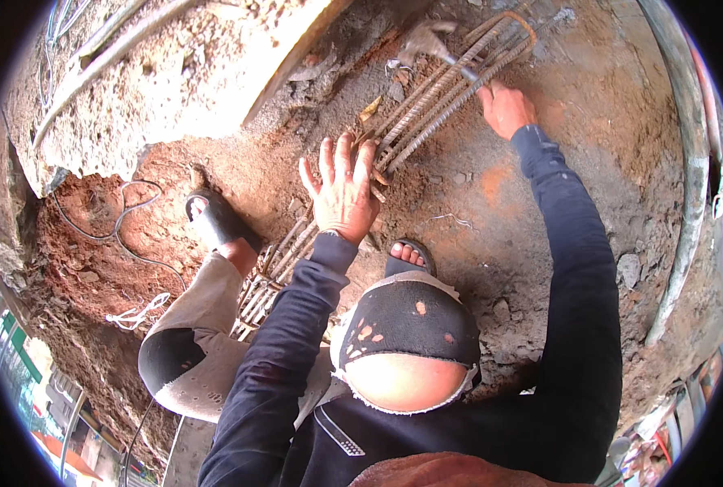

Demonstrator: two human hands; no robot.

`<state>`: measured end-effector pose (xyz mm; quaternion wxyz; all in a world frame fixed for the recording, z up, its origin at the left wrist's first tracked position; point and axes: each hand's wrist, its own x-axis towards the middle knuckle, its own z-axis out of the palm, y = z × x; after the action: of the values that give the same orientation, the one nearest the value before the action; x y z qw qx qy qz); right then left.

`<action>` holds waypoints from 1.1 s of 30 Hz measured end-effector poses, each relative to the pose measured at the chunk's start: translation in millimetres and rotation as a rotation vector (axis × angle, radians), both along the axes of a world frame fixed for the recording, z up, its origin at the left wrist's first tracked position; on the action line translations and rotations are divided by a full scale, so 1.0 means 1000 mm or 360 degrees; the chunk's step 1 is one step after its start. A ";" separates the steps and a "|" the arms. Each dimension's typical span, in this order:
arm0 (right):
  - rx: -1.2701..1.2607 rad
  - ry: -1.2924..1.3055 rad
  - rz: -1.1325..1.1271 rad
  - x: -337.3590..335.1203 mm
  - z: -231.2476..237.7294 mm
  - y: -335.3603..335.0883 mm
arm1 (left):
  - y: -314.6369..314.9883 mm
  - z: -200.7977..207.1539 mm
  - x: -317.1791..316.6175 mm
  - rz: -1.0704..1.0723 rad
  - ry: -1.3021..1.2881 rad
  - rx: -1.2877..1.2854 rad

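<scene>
A bundle of ribbed steel rebar [438, 97] runs slantwise over the ground, from below my left arm to the upper right. It ends there in a rusty bent loop. My left hand [343, 191] lies over the middle of the bundle, palm down with its fingers spread. Near the far end, my right hand [507, 109] is closed round the handle of a hammer [428, 42], whose head is smeared by motion and reaches across the bars. Ties on the bars are too small to make out clearly.
A rough concrete block [174, 73] stands at the upper left. Thin wire [118, 219] and white string [138, 312] lie on the reddish soil at left. A grey pipe [690, 178] curves along the right. My sandalled feet are beside the bars.
</scene>
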<state>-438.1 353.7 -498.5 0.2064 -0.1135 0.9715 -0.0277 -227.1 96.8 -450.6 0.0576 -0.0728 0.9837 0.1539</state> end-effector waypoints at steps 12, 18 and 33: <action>-0.0035 -0.0512 -0.0486 -0.041 0.014 0.035 | -0.005 -0.004 0.005 -0.0032 0.0068 -0.0048; 0.0204 0.0027 -0.0221 -0.043 -0.012 0.046 | 0.000 0.000 -0.002 -0.0006 -0.0005 -0.0043; -0.0232 -0.0154 0.0203 0.057 0.034 0.007 | -0.002 -0.003 0.000 -0.0007 -0.0017 -0.0060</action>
<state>-380.9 360.5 -465.0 0.2456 -0.1882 0.9466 -0.0906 -227.2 94.9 -453.7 0.0617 -0.0727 0.9863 0.1348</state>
